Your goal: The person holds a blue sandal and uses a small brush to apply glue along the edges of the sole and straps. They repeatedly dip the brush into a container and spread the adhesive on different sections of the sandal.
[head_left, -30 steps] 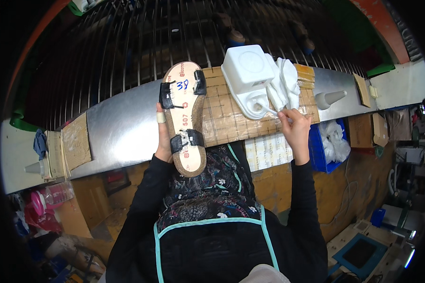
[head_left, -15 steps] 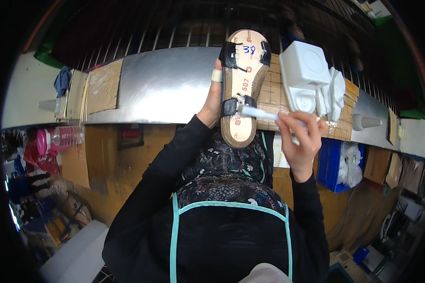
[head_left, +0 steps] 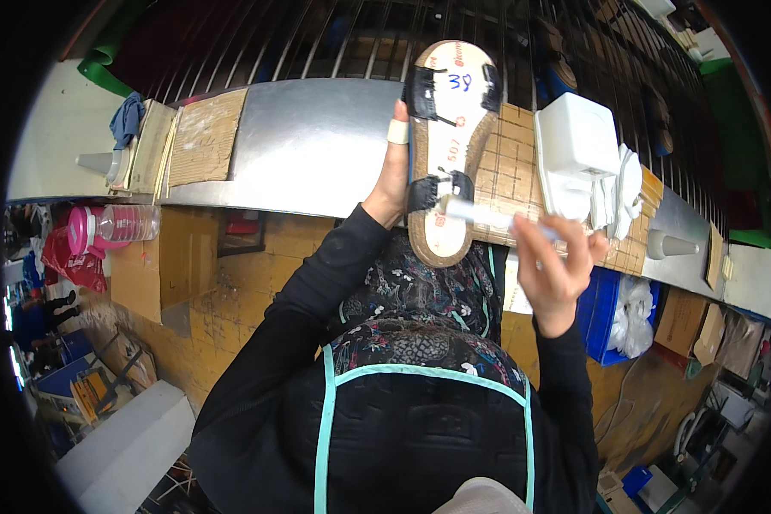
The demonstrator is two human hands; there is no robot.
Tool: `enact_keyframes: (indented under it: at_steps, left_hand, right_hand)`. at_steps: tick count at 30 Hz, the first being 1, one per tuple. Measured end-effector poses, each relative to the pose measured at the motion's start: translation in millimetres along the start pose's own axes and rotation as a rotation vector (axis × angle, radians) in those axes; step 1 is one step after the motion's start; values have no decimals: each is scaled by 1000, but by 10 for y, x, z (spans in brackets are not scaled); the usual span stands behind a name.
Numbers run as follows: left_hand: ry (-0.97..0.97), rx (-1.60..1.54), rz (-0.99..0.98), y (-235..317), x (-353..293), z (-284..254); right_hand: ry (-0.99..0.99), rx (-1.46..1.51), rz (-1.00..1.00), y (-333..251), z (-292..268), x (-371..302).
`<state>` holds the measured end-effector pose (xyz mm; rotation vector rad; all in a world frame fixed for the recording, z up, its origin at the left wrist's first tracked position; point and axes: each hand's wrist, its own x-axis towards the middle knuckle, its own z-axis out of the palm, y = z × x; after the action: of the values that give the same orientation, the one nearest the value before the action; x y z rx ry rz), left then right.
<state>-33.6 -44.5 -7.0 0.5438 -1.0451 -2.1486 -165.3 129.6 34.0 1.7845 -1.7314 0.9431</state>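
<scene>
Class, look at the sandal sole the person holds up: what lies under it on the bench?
Under the sandal sole a gridded cardboard sheet shows to its right. The left hand grips its edge; whatever lies directly beneath is covered.

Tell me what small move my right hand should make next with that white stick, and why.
Probably draw the white stick slowly along the heel edge of the sandal sole. Its tip already sits by the lower black strap, the left hand steadies the sole upright over the bench, and the right hand holds the stick's far end, so a short stroke seems within easy reach.
</scene>
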Motion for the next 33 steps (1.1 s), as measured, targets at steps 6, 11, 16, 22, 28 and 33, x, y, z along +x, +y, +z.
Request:
enact_keyframes:
  at_steps: [6,11,16,22,28,33]
  left_hand:
    - [4,-9,-35,20,20,-119]
    - [-95,34,-82,-89,-113,-91]
    - [-201,78,-46,-91,-167,-195]
    - [-147,-68,-31,-152,-132,-353]
    - [-367,-694,-170,-138,279,-709]
    - [-326,-517,-194,207,809,-1017]
  right_hand:
    - [-51,142,68,-179,-22,-48]
    - [102,44,172,177,259,446]
    - [200,-110,230,283,318,724]
    - [168,-86,161,12,283,434]
    - [-18,1117,795,260,106,157]
    - [292,1564,1034,1347,-357,103]
